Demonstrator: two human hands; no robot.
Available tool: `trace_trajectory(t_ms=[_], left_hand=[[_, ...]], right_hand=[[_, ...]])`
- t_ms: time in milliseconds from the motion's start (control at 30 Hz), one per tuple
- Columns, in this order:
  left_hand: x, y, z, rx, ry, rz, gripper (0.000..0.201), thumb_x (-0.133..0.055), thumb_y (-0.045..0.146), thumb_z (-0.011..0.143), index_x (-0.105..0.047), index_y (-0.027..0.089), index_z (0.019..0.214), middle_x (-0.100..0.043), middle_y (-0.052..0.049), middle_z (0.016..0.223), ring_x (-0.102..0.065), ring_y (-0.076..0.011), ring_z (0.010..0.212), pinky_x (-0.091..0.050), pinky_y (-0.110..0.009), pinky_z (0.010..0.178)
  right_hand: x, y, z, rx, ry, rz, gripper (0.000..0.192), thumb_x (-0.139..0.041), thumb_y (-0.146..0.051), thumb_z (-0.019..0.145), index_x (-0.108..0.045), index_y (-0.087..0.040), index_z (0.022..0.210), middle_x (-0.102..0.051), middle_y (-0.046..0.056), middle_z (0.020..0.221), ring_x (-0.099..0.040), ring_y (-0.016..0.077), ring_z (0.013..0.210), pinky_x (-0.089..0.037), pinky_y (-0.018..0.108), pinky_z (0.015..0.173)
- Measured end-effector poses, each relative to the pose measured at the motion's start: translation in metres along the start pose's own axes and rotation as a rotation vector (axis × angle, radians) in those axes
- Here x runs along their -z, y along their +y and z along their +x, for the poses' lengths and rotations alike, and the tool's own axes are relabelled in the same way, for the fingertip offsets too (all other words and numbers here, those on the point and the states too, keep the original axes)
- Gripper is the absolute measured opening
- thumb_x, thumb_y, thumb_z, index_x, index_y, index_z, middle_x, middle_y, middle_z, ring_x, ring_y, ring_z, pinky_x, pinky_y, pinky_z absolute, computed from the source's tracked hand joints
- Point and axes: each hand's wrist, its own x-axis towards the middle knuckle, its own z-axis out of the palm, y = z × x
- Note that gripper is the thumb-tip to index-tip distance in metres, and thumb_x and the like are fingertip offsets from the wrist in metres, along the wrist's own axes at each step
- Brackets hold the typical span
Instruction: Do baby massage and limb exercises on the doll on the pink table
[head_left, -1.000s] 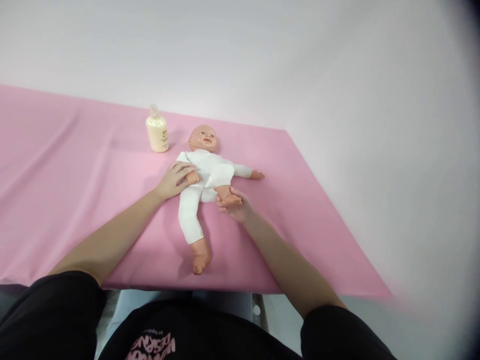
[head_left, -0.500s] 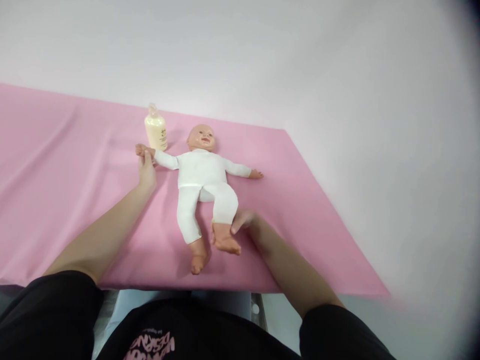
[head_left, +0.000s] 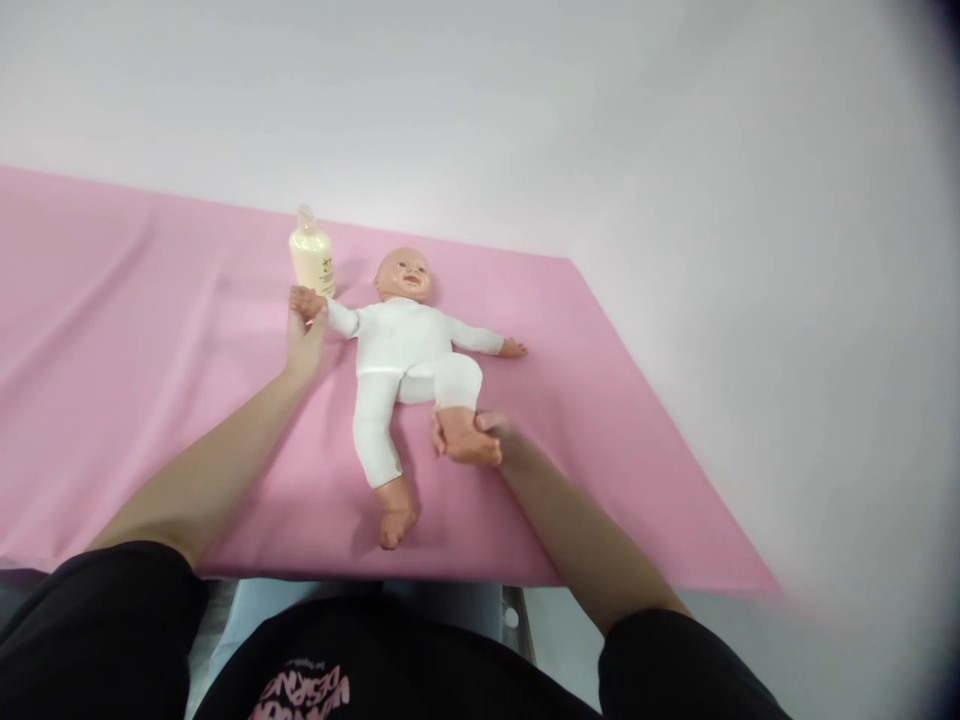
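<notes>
A baby doll in a white suit lies on its back at the middle of the frame, on a surface covered by a pink sheet. The left hand is closed around the doll's outstretched arm near its wrist, left of centre. The right hand grips the doll's foot, with that knee bent up toward the body; the doll's other leg lies straight toward the lower edge. A cream bottle stands upright just beyond the left hand, near the doll's head. Black sleeves fill the bottom of the frame.
</notes>
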Motion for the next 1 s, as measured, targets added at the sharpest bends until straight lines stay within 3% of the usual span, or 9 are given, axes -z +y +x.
trace_trajectory(t_ms=[133,267,333,733,1000], left_hand=[[-0.006,0.010,-0.017,-0.215,-0.247,0.257,0.052,-0.077,0.057,0.084,-0.064,0.023,0.122,-0.068,-0.011,0.122,-0.061,-0.0287,0.122,-0.044,-0.045,0.112],[-0.008,0.019,-0.026,-0.483,-0.625,0.546,0.040,-0.064,0.048,0.093,-0.070,0.025,0.125,-0.069,-0.012,0.127,-0.058,-0.0311,0.123,-0.037,-0.051,0.116],[-0.008,0.021,-0.026,-0.537,-0.738,0.629,0.040,-0.058,0.044,0.096,-0.070,0.025,0.129,-0.068,-0.013,0.130,-0.057,-0.0314,0.124,-0.037,-0.051,0.115],[-0.009,0.019,-0.024,-0.620,-0.777,0.738,0.040,-0.048,0.034,0.099,-0.067,0.025,0.132,-0.067,-0.013,0.136,-0.056,-0.0303,0.126,-0.037,-0.050,0.112],[-0.010,0.020,-0.025,-0.586,-0.772,0.754,0.037,-0.048,0.034,0.100,-0.068,0.026,0.129,-0.066,-0.012,0.136,-0.054,-0.0305,0.126,-0.037,-0.051,0.112]], right_hand=[[-0.004,-0.012,0.005,0.157,0.151,0.186,0.055,-0.062,-0.074,0.079,-0.056,-0.020,0.088,-0.057,-0.003,0.065,-0.054,0.0142,0.061,-0.056,0.037,0.079],[-0.010,-0.023,0.010,0.121,0.319,0.278,0.047,-0.048,-0.066,0.089,-0.055,-0.019,0.087,-0.055,-0.001,0.068,-0.053,0.0156,0.065,-0.054,0.035,0.076],[-0.011,-0.023,0.011,0.107,0.374,0.299,0.047,-0.044,-0.064,0.092,-0.055,-0.019,0.087,-0.055,0.000,0.068,-0.053,0.0158,0.065,-0.053,0.034,0.073],[-0.004,-0.019,0.013,0.070,0.449,0.272,0.048,-0.045,-0.064,0.094,-0.060,-0.018,0.087,-0.058,0.000,0.068,-0.056,0.0154,0.065,-0.052,0.032,0.071],[-0.005,-0.020,0.012,0.069,0.449,0.270,0.048,-0.047,-0.062,0.094,-0.061,-0.017,0.089,-0.059,0.001,0.069,-0.056,0.0153,0.066,-0.052,0.032,0.072]])
